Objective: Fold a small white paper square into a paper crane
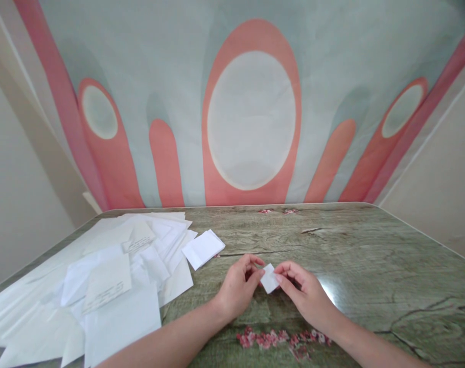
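Observation:
A small white piece of paper (270, 280), roughly square and turned cornerwise, is held between my two hands just above the table. My left hand (238, 286) pinches its left corner between thumb and fingers. On the opposite side, my right hand (299, 287) grips the right corner the same way. Whether the paper is folded into layers cannot be made out. Up and to the left of my left hand lies a small stack of white paper pieces (204, 249).
Loose white paper sheets (121, 327) in a large, spread-out heap cover the table's left side, a few with printed lines. The wood-grain table (370, 255) has pink flower prints. Behind its far edge hangs a grey-green and coral backdrop (251, 117).

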`<state>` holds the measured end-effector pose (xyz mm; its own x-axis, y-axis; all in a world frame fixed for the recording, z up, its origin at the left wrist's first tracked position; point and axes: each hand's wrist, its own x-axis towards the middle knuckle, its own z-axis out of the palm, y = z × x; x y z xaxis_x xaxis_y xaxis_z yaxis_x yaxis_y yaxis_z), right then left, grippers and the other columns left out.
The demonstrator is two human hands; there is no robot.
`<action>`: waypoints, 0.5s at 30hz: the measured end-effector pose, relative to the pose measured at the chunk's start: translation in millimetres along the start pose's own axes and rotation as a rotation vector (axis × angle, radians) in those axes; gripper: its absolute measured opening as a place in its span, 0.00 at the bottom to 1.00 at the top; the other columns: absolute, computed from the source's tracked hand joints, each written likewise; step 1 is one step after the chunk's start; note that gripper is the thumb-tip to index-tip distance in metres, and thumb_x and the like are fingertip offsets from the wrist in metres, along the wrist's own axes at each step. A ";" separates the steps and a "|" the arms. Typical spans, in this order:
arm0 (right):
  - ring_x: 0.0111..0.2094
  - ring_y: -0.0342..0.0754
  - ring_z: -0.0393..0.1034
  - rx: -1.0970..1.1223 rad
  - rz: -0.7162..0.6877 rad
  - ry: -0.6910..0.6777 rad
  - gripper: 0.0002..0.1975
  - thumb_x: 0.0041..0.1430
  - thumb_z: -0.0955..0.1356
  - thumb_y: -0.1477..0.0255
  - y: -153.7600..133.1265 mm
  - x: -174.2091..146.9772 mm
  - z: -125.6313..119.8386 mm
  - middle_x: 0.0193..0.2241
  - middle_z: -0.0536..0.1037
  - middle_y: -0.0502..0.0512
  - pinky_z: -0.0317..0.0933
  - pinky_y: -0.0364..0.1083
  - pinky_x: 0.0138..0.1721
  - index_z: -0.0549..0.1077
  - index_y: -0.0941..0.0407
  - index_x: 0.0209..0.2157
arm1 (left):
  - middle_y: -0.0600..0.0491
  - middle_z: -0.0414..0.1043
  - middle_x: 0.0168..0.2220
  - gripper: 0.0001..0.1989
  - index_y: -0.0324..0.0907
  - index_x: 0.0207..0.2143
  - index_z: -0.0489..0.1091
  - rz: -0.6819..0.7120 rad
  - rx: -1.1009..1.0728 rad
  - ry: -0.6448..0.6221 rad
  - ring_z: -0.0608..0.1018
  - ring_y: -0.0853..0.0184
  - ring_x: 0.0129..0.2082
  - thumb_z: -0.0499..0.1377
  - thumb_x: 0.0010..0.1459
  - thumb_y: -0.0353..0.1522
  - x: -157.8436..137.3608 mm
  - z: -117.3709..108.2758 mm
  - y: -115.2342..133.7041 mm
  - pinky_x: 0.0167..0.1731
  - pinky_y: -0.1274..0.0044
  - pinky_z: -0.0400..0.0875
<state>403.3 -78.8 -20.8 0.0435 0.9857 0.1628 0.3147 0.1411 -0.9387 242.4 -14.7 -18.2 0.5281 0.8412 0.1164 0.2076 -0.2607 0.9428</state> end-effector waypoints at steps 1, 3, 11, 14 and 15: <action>0.33 0.47 0.69 -0.024 0.000 -0.003 0.07 0.59 0.61 0.68 0.2 0.1 -0.5 0.30 0.75 0.52 0.60 0.45 0.36 0.68 0.56 0.35 | 0.55 0.67 0.25 0.07 0.39 0.38 0.65 0.009 0.021 -0.002 0.71 0.69 0.26 0.52 0.56 0.31 -0.2 -0.7 0.1 0.27 0.80 0.63; 0.34 0.48 0.70 -0.084 -0.003 -0.007 0.08 0.59 0.62 0.69 0.8 0.0 -1.7 0.31 0.76 0.52 0.60 0.46 0.38 0.70 0.56 0.35 | 0.55 0.68 0.26 0.07 0.39 0.38 0.65 0.033 0.074 -0.002 0.71 0.69 0.27 0.52 0.57 0.31 -0.9 -2.3 0.8 0.27 0.79 0.63; 0.38 0.49 0.69 -0.290 -0.108 -0.029 0.10 0.54 0.64 0.76 -1.1 -2.3 -6.2 0.34 0.77 0.52 0.59 0.48 0.42 0.74 0.53 0.37 | 0.53 0.71 0.33 0.08 0.42 0.36 0.68 0.081 0.254 0.011 0.72 0.67 0.34 0.50 0.57 0.28 -2.1 -5.6 3.3 0.36 0.77 0.64; 0.38 0.49 0.68 -0.338 -0.164 -0.040 0.12 0.52 0.64 0.79 0.8 -0.6 -8.3 0.35 0.76 0.52 0.58 0.48 0.42 0.74 0.53 0.37 | 0.54 0.72 0.33 0.08 0.43 0.35 0.69 0.095 0.337 0.009 0.71 0.66 0.36 0.50 0.57 0.28 -2.7 -6.2 4.0 0.38 0.76 0.64; 0.38 0.48 0.68 -0.353 -0.174 -0.041 0.13 0.51 0.64 0.79 2.7 0.6 -8.9 0.34 0.76 0.52 0.58 0.48 0.42 0.74 0.54 0.37 | 0.54 0.72 0.33 0.08 0.43 0.35 0.69 0.100 0.364 0.003 0.71 0.66 0.36 0.51 0.56 0.28 -3.1 -6.4 4.3 0.38 0.75 0.64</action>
<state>412.6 -78.7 -20.5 -0.0750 0.9536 0.2915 0.6213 0.2733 -0.7344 236.4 -15.4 -12.6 0.5578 0.8046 0.2034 0.4350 -0.4921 0.7540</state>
